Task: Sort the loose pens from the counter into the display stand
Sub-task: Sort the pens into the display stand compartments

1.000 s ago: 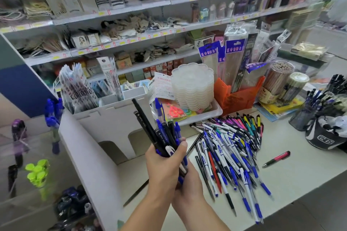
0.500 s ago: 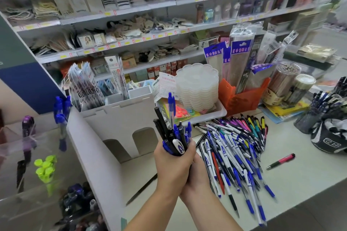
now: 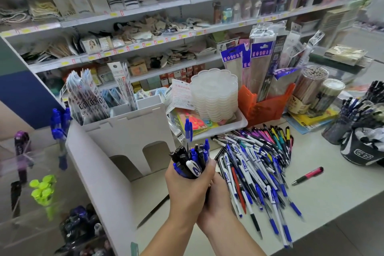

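Both hands have closed tighter since the earlier frames, and the long black pens that stood high out of the bundle are now pushed down, so the tips are almost level. Left hand [image 3: 188, 188] wraps round the upright bundle of blue, black and white plastic pens [image 3: 192, 161] from the front, and the right hand [image 3: 218, 199] grips it from behind and lower; the pen ends stand just above the left fingers. One blue pen rises higher than the others. Just right of the hands, the heap of loose blue-and-white and coloured pens [image 3: 255, 164] lies in the middle of the pale counter [image 3: 332, 199]. A single red and black pen [image 3: 308, 175] lies apart, nearer the right edge. Behind the hands stands the white board display stand [image 3: 128, 131] at the counter's left edge.
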